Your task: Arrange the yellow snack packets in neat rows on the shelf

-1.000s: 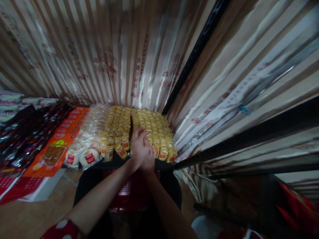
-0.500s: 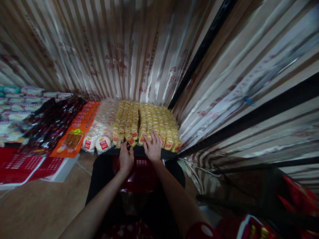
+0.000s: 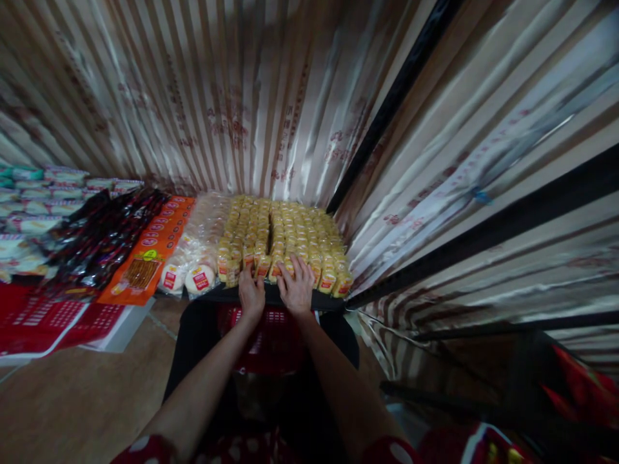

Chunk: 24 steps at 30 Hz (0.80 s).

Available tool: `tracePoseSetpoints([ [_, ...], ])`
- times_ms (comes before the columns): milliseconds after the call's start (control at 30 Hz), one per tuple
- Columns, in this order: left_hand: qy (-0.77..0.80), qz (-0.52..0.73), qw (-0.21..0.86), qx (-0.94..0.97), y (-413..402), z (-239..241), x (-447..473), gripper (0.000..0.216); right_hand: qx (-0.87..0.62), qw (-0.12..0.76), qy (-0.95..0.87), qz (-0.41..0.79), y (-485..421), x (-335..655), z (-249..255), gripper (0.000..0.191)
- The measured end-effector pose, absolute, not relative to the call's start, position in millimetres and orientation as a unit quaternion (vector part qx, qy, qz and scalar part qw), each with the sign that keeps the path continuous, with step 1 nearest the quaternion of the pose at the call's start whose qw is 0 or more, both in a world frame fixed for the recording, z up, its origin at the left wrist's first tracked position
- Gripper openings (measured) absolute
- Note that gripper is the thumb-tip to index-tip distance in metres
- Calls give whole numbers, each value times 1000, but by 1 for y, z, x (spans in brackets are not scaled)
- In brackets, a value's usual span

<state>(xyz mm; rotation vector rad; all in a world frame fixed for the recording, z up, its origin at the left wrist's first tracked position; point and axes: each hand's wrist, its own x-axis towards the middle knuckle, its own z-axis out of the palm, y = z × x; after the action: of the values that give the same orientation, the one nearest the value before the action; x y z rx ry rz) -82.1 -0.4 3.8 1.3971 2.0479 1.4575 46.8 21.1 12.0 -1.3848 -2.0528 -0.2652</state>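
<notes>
Rows of small yellow snack packets fill a dark low shelf against a striped curtain. My left hand rests at the shelf's front edge, fingertips touching the front packets of the left block. My right hand lies just beside it, fingers spread over the front packets of the right block. A narrow gap runs between the two blocks of packets. Neither hand lifts a packet clear of the rows.
Left of the yellow packets lie white round cakes in clear wrap, orange packs, dark shiny bags and pale packs. A red basket stands below my hands. A black pole leans at the right.
The hands, pressed together over the packets one second ago, have drawn apart and settled side by side on the front row. The left hand rose from the shelf edge onto the packets.
</notes>
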Motion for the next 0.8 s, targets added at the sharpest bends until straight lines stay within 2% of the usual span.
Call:
tracePoseSetpoints([
  [200,734,431,104,515,1,3,-85,35,-531,315,-780,-97,21,47,10,41],
  [500,711,446,96,535,-6,7,-78,52,-525,318,-783,-103,20,47,14,38],
  [633,702,454,74,544,-9,6,-76,50,-525,318,-783,-101,21,47,13,37],
  [800,728,405,69,548,-1,22,-80,48,-522,323,-784,-96,21,47,12,39],
])
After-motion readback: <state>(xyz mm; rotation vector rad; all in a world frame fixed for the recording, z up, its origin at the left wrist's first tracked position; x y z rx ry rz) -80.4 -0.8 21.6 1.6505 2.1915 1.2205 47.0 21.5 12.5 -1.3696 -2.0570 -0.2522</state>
